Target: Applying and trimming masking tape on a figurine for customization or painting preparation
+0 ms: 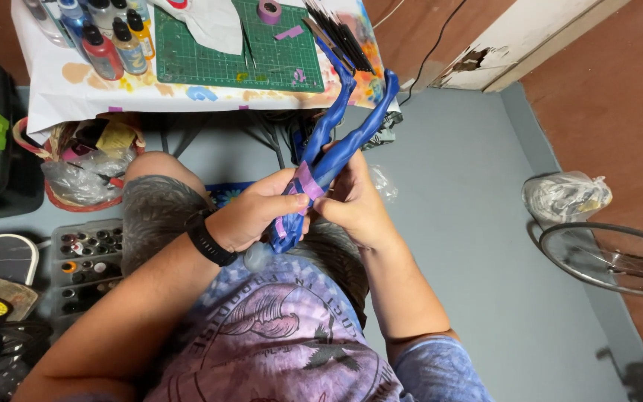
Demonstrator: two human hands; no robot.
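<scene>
1. The purple printed T-shirt [292, 350] lies nearest the camera, cut off by the bottom edge.
2. The surface [76, 93], under a paint-stained white cover, is cropped at the top; a green cutting mat [217, 56] and paint bottles [113, 37] sit on it.
3. The blue figure [336, 141] stands tilted above the lap, legs toward the surface, its torso hidden between the hands.
4. The left hand [251, 216] grips the figure's lower body, thumb on a purple tape band [308, 181].
5. The right hand [355, 201] closes around the figure from behind; its fingertips are hidden.
</scene>
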